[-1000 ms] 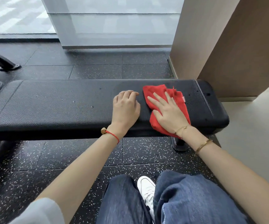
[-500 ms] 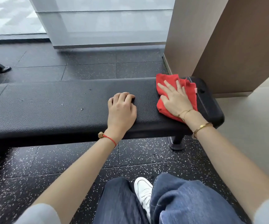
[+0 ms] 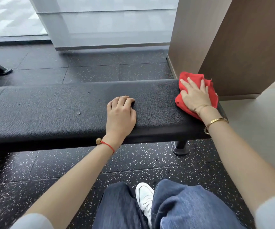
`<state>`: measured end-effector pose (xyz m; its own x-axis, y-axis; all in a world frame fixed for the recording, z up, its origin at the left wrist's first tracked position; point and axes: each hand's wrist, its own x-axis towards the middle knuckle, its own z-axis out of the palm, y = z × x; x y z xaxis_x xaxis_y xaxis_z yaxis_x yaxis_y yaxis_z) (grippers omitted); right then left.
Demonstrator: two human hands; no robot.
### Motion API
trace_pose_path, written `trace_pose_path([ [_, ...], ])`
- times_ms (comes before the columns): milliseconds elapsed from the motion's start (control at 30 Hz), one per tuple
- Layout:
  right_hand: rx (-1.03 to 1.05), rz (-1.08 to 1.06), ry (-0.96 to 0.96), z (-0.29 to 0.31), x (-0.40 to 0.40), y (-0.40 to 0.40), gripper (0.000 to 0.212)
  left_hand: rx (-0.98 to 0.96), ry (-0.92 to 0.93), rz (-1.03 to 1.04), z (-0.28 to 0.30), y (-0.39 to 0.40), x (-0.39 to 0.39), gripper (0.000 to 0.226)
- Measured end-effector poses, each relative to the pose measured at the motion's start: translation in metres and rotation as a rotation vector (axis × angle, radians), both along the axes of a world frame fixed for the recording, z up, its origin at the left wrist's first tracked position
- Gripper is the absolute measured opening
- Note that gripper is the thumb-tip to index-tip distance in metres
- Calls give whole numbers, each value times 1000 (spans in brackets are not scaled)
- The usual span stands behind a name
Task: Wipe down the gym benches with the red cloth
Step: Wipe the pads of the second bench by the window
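- We are pressing our right hand (image 3: 195,96) flat on the red cloth (image 3: 212,91), fingers spread and straight, so the grip is released and the palm is doing the work.
- The cloth is lying bunched at the far right end of the black gym bench (image 3: 51,113), our worktop, just beside the brown wall panel (image 3: 249,47).
- We are judging the cloth soft, light and floppy; it is likely folding on itself unless a broad palm pins it.
- The pebbled vinyl pad is looking grippy, so the cloth may be dragging rather than sliding.
- Our left hand (image 3: 120,113) is resting mid-bench, fingers curled under, holding nothing.
- Pale specks (image 3: 79,113) are sitting on the pad to the left.
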<state>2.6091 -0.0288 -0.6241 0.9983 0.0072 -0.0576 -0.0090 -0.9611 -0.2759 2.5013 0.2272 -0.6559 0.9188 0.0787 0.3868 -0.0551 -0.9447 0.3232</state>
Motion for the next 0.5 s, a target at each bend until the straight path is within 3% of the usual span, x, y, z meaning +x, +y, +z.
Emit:
trace_pose_path([
  [267, -14, 123, -116, -14, -68, -20, 51, 6, -3, -7, -3, 2, 0, 32],
  [500, -24, 47, 3, 2, 15, 2, 52, 9, 4, 4, -2, 0, 1, 32],
])
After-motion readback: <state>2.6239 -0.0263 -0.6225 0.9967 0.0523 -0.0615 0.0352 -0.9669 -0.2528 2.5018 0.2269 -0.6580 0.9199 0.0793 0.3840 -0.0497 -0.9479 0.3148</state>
